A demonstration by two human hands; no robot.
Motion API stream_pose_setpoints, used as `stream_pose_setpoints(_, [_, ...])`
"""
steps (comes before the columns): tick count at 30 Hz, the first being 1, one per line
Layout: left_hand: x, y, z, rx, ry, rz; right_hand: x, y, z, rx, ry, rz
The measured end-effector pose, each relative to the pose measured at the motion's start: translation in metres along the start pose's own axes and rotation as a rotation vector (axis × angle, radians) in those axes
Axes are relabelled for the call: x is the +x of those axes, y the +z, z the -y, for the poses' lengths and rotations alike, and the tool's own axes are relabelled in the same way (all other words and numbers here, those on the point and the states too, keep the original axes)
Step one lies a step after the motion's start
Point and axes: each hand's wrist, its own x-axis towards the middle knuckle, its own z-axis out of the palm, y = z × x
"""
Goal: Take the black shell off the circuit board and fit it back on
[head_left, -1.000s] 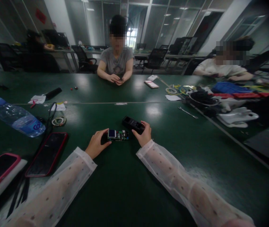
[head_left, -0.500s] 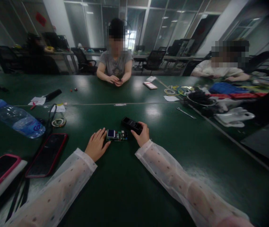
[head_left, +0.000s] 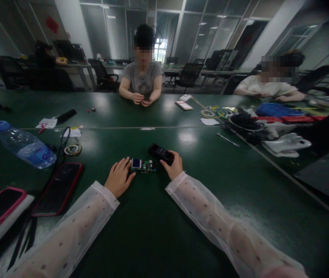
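A small green circuit board (head_left: 145,166) with a little square screen lies on the dark green table (head_left: 149,224) in front of me. My left hand (head_left: 119,175) rests flat at the board's left end, fingers stretched out and touching or nearly touching its edge. Just beyond the board's right end is a black plastic housing (head_left: 161,153) with cut-out openings, lying at a slant. My right hand (head_left: 175,166) grips the housing's right end between thumb and fingers. Part of that end is hidden by the fingers.
To the left are a water bottle (head_left: 25,146), a red-edged phone (head_left: 58,189) and a pink-cased phone (head_left: 0,208). A wrench (head_left: 228,139) lies to the right, near cables and white gloves (head_left: 285,143). Across the table sits a person in grey (head_left: 142,79), another further right.
Both hands, the circuit board and the housing stay in place. The view has shifted very slightly. The hands of the person across have moved a little.
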Motion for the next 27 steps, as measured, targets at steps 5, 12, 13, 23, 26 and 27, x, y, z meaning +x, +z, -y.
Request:
stream_pose_setpoints(5, [0.000, 0.002, 0.001, 0.003, -0.003, 0.003, 0.001, 0.001, 0.000, 0.043, -0.029, 0.027])
stream_pose_setpoints(12, [-0.001, 0.002, 0.000, 0.014, 0.003, -0.009, -0.007, -0.006, 0.023, 0.260, -0.127, 0.013])
stream_pose_setpoints(13, [-0.001, 0.002, 0.000, 0.017, 0.004, -0.014, -0.009, -0.007, 0.027, 0.267, -0.167, 0.033])
stream_pose_setpoints(23, [-0.001, 0.001, -0.001, 0.021, 0.016, -0.032, -0.016, -0.014, 0.041, 0.224, -0.293, 0.249])
stream_pose_setpoints(26, [-0.001, 0.001, -0.001, 0.016, 0.018, -0.036, -0.016, -0.013, 0.040, 0.235, -0.282, 0.296])
stream_pose_setpoints(27, [-0.001, 0.001, -0.001, 0.014, 0.016, -0.036, -0.016, -0.013, 0.039, 0.235, -0.283, 0.311])
